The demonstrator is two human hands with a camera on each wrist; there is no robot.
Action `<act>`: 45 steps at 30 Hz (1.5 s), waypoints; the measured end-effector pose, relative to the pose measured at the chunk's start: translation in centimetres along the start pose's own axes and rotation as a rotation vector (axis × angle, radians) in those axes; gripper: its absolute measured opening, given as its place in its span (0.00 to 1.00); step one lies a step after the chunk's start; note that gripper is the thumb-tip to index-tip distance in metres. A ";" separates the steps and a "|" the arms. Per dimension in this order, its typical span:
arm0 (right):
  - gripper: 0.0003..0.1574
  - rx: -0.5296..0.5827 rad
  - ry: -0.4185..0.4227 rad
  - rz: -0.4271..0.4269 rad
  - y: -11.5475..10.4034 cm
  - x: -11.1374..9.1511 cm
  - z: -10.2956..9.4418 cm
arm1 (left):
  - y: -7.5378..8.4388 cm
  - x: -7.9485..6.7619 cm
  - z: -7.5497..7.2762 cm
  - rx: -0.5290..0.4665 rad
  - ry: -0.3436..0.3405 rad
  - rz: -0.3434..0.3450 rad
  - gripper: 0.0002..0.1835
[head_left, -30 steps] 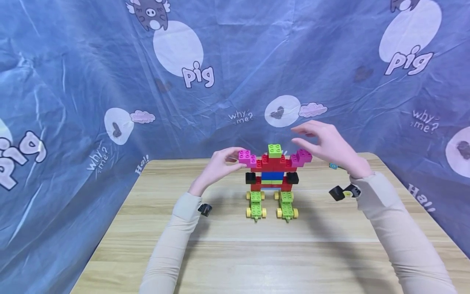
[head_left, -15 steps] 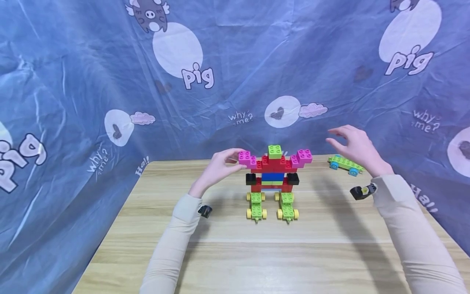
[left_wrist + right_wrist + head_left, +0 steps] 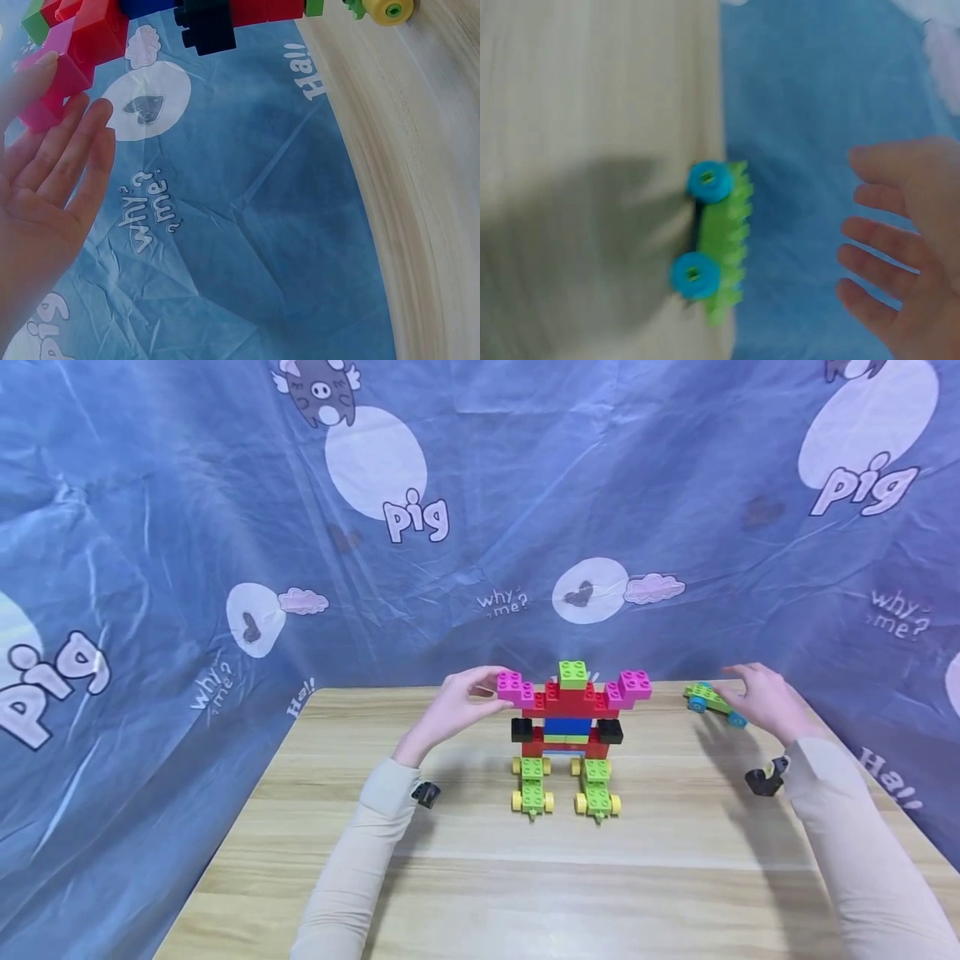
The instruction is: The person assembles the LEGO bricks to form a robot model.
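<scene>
A robot-shaped figure of toy bricks [image 3: 570,702] stands upright at the table's middle, with a lime head, red and blue body, pink arms and lime wheeled feet. My left hand [image 3: 459,706] pinches its left pink arm [image 3: 512,687] between thumb and fingers; the left wrist view shows the thumb [image 3: 34,79] on the pink brick. Toward the back right, a lime wheeled toy base [image 3: 716,700] with blue wheels sits on the table. Over its right end hovers my right hand [image 3: 772,697], fingers relaxed and holding nothing. The right wrist view shows a gap between the fingers and the wheeled base [image 3: 724,240].
The light wooden table [image 3: 570,902] runs back to a blue printed curtain [image 3: 465,510], which also hangs along both sides. Black wrist cameras [image 3: 765,777] are strapped at both cuffs. The lime base lies close to the table's back edge.
My right hand has moved right and down, from beside the figure's right pink arm to over the wheeled base. My left hand keeps its pinch. The head view has shifted slightly.
</scene>
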State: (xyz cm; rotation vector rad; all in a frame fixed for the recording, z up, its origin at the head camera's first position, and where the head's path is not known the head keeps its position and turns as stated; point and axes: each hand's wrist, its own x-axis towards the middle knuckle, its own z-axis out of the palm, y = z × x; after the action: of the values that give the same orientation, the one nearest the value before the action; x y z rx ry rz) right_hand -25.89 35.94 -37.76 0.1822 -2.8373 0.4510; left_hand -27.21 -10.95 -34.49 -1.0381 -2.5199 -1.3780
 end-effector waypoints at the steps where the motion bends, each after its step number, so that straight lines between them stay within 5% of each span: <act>1: 0.28 -0.006 -0.005 -0.006 0.5 -0.1 0.4 | 0.0 0.0 0.0 0.000 -0.002 -0.001 0.23; 16: 0.38 -0.001 -0.265 0.038 3.8 -0.9 3.1 | -0.1 0.2 0.1 0.031 -0.003 0.037 0.23; 35: 0.33 -0.078 -0.134 -0.016 4.4 -2.7 3.4 | -0.1 0.2 0.1 0.024 0.000 0.022 0.24; 45: 0.24 -0.137 -0.155 -0.028 3.6 -3.7 3.1 | -0.1 0.2 0.1 0.030 0.005 0.017 0.24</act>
State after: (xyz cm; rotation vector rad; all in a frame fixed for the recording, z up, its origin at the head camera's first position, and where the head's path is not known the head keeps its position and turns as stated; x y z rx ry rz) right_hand -23.70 38.67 -42.62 0.2386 -2.9995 0.2446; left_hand -27.38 -10.81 -34.63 -1.0467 -2.5144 -1.3331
